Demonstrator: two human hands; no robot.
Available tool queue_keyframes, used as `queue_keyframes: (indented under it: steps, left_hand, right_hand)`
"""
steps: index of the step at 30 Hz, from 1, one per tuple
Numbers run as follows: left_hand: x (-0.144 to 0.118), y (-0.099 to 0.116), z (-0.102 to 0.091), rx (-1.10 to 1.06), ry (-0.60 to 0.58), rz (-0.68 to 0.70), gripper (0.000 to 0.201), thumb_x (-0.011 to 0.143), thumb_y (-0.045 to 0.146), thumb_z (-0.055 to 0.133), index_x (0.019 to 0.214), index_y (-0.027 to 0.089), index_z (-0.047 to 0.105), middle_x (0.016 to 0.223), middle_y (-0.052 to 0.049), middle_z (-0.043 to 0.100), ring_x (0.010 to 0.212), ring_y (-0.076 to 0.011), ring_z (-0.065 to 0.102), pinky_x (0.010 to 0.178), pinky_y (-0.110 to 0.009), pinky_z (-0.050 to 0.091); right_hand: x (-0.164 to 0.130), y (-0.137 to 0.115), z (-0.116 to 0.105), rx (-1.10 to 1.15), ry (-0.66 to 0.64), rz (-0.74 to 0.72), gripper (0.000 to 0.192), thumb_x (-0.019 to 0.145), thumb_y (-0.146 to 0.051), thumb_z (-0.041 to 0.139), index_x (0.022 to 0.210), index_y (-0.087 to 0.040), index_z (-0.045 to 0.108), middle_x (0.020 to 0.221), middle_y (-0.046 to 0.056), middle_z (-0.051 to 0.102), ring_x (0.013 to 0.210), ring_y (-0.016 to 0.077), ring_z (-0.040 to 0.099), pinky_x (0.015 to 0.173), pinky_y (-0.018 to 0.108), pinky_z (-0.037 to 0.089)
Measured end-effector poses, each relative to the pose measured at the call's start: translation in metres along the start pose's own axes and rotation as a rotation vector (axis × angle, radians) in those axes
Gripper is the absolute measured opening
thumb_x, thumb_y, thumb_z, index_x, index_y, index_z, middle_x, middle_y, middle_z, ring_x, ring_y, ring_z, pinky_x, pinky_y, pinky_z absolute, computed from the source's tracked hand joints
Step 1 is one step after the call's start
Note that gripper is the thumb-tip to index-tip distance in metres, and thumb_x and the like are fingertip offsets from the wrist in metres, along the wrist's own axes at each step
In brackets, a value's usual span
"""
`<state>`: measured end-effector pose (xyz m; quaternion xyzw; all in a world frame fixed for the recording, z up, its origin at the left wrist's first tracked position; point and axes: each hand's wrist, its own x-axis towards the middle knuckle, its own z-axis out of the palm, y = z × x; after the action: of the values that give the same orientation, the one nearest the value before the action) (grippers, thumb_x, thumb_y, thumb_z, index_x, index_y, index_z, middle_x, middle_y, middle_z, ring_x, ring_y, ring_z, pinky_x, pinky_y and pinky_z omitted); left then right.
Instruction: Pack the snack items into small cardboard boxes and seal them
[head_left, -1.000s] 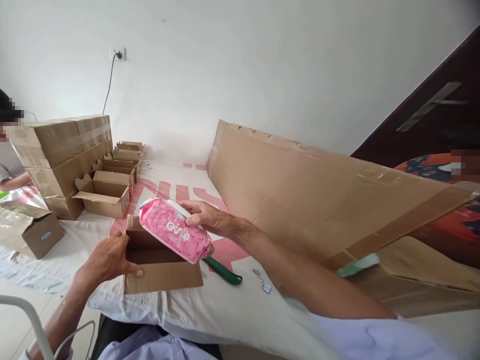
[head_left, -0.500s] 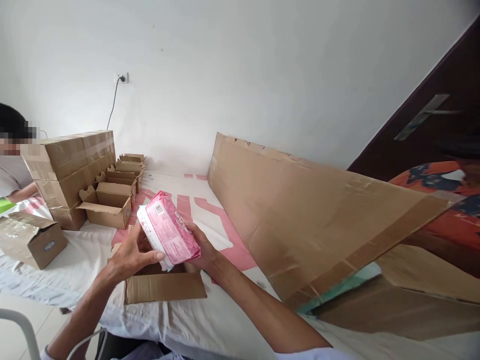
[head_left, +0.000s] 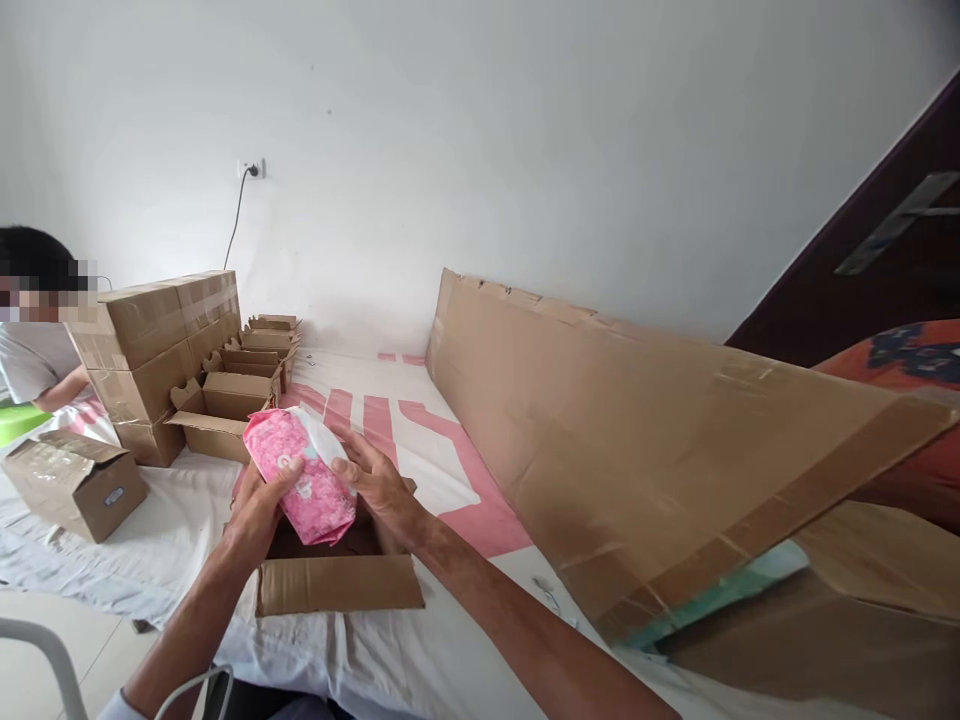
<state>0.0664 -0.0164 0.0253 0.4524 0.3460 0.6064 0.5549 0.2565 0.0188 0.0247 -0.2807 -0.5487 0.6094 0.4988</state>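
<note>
Both hands hold a pink and white soft plastic packet [head_left: 304, 480], its flowered pink face turned up toward me. My left hand [head_left: 262, 505] grips its left side, with the thumb lying on the pink face. On the right edge, by the white end, my right hand [head_left: 379, 485] is closed with its thumb pressed on the wrap. Directly below the packet stands an open cardboard box [head_left: 341, 585], its front flap folded outward. The packet hides part of the box's inside, which looks dark.
Several open boxes [head_left: 210, 435] stand in a row behind, beside stacked taped cartons [head_left: 146, 325]. A taped box [head_left: 75, 485] sits at left. A large cardboard sheet [head_left: 637, 450] leans along the right. A person [head_left: 41, 350] sits at far left.
The packet has been turned over, from its printed barcode side to its flowered pink side. Both hands have shifted their hold on it. The view has swung slightly left.
</note>
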Motion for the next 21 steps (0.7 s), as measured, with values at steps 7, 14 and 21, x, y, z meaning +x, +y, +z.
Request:
queue_keyframes:
  steps: [7,14,21]
  left_hand:
    - [0.043,0.032,-0.024,-0.058,-0.116,0.005,0.069,0.063,0.055,0.100,0.112,0.011,0.078,0.105,-0.017,0.083,0.113,-0.0413,0.077,0.101,-0.050,0.062]
    - [0.085,0.022,-0.017,0.012,-0.101,-0.031,0.074,0.079,0.070,0.087,0.130,0.018,0.071,0.114,-0.013,0.082,0.098,-0.0295,0.079,0.075,-0.036,0.065]
    - [0.109,0.020,-0.024,-0.023,-0.284,-0.107,0.082,0.078,0.069,0.087,0.139,0.017,0.066,0.134,-0.018,0.077,0.118,-0.0370,0.075,0.092,-0.043,0.065]
  right_hand:
    - [0.020,0.006,-0.003,0.087,-0.238,0.055,0.076,0.082,-0.074,0.080,0.142,-0.030,0.066,0.134,0.009,0.073,0.123,0.0316,0.069,0.099,0.048,0.062]
    - [0.060,0.012,-0.014,-0.073,-0.098,-0.206,0.078,0.077,-0.058,0.090,0.145,-0.029,0.064,0.134,0.007,0.072,0.127,0.0274,0.064,0.109,0.041,0.055]
    - [0.088,0.031,-0.036,-0.090,-0.162,-0.273,0.084,0.080,-0.053,0.091,0.153,-0.029,0.056,0.148,0.011,0.066,0.138,0.0293,0.058,0.116,0.046,0.049]
